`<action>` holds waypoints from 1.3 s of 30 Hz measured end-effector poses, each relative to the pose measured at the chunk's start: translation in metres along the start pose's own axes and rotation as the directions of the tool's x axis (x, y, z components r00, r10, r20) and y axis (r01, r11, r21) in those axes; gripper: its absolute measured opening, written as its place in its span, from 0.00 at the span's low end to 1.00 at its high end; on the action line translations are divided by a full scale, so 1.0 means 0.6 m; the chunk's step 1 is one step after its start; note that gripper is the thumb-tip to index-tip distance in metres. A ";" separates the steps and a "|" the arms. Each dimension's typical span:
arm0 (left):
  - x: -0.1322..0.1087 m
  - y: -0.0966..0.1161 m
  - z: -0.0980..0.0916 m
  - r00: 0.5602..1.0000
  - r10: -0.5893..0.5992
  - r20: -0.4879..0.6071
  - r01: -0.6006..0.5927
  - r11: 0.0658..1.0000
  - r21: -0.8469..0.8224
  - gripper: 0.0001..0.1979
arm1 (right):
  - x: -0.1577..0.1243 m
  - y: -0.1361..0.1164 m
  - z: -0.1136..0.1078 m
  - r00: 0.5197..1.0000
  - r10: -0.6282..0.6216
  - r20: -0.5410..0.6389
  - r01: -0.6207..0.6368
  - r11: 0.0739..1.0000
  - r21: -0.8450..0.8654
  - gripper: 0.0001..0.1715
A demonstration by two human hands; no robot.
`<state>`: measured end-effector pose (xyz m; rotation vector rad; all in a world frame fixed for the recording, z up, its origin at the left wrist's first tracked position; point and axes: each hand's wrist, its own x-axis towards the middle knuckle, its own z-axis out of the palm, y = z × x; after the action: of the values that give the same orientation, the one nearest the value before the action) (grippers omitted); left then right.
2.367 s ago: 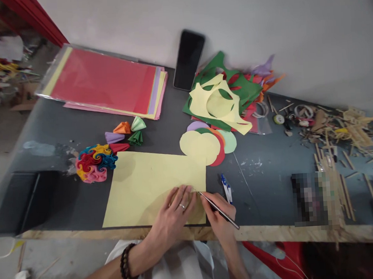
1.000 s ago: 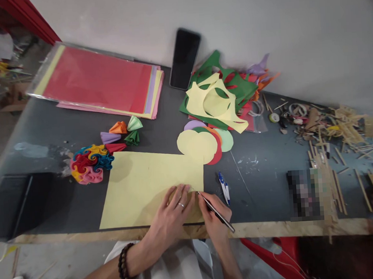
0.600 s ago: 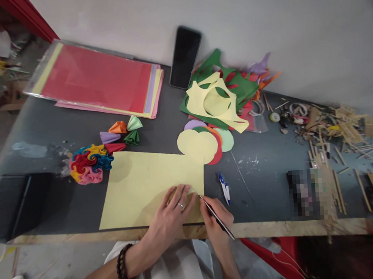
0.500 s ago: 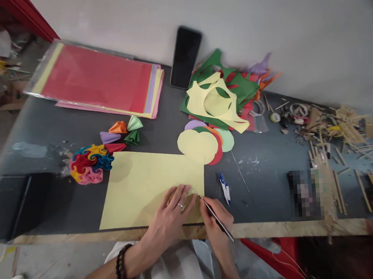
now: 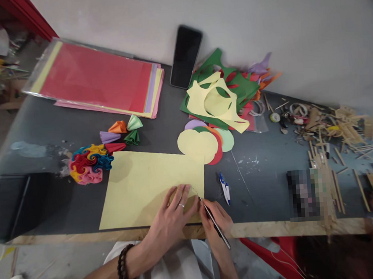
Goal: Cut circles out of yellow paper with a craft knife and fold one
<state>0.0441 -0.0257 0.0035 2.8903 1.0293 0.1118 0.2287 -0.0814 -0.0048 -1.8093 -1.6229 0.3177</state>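
Observation:
A pale yellow paper sheet (image 5: pixel 145 186) lies flat near the table's front edge. My left hand (image 5: pixel 174 214) rests on its lower right part, fingers spread and pressing down on something round that they mostly hide. My right hand (image 5: pixel 215 222) is closed on a thin dark pen (image 5: pixel 214 223), whose tip touches the paper beside my left fingertips. A stack of cut paper circles (image 5: pixel 202 142) sits just beyond the sheet's far right corner.
A blue-and-white pen (image 5: pixel 225 188) lies right of the sheet. A multicoloured paper ball (image 5: pixel 89 163) and folded paper cones (image 5: pixel 124 130) sit at left. Coloured paper sheets (image 5: pixel 101 81), a phone (image 5: pixel 186 55), paper offcuts (image 5: pixel 221 95) and wooden sticks (image 5: pixel 332 147) fill the back and right.
The pen tip has slid nearer along the right side of my left fingers, and the pen now points more steeply toward me. My left hand has stayed in place.

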 end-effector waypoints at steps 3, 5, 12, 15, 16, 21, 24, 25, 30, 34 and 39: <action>0.000 -0.002 0.000 1.000 0.007 0.002 -0.007 1.000 0.002 0.30 | 0.000 0.002 0.001 1.000 -0.018 -0.022 0.019 1.000 0.008 0.17; 0.001 -0.004 -0.001 1.000 0.008 0.009 -0.008 1.000 -0.002 0.29 | 0.000 0.000 0.001 1.000 -0.012 -0.025 0.012 1.000 -0.004 0.18; 0.001 -0.005 -0.006 1.000 0.007 0.029 -0.007 1.000 -0.007 0.29 | 0.002 -0.015 -0.004 0.999 0.030 -0.012 -0.031 0.997 -0.065 0.10; -0.003 -0.007 -0.006 0.999 0.019 0.033 -0.018 0.999 -0.033 0.32 | 0.001 -0.021 -0.008 0.995 0.097 0.002 -0.097 0.994 -0.043 0.08; -0.005 -0.008 -0.006 0.999 0.027 0.029 -0.026 0.999 -0.047 0.34 | 0.001 -0.023 -0.009 0.993 0.119 0.001 -0.118 0.992 -0.031 0.07; -0.008 -0.013 -0.007 0.999 0.045 0.021 -0.044 0.997 -0.066 0.37 | -0.004 -0.021 -0.013 0.993 0.117 -0.028 -0.118 0.993 -0.012 0.05; -0.006 -0.013 -0.006 0.999 0.049 0.014 -0.048 0.997 -0.058 0.37 | -0.003 -0.019 -0.011 0.994 0.108 0.009 -0.108 0.994 -0.017 0.07; -0.004 -0.013 -0.006 0.999 0.047 0.012 -0.046 0.997 -0.056 0.37 | -0.002 -0.019 -0.010 0.993 0.114 0.022 -0.114 0.993 -0.018 0.07; 0.000 -0.010 -0.009 0.999 0.035 0.019 -0.034 0.999 -0.026 0.32 | 0.001 -0.023 -0.009 0.989 0.141 0.044 -0.141 0.990 -0.004 0.08; 0.001 -0.013 -0.009 0.998 0.050 0.024 -0.049 0.998 -0.031 0.33 | 0.001 -0.023 -0.009 0.988 0.148 0.048 -0.147 0.989 -0.009 0.08; 0.000 -0.013 -0.006 0.999 0.039 0.008 -0.038 0.999 -0.026 0.34 | 0.000 -0.022 -0.005 0.994 0.108 0.024 -0.108 0.994 -0.002 0.08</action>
<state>0.0390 -0.0197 0.0061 2.8857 0.9638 0.1137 0.2203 -0.0824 0.0059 -1.9044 -1.5442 0.3884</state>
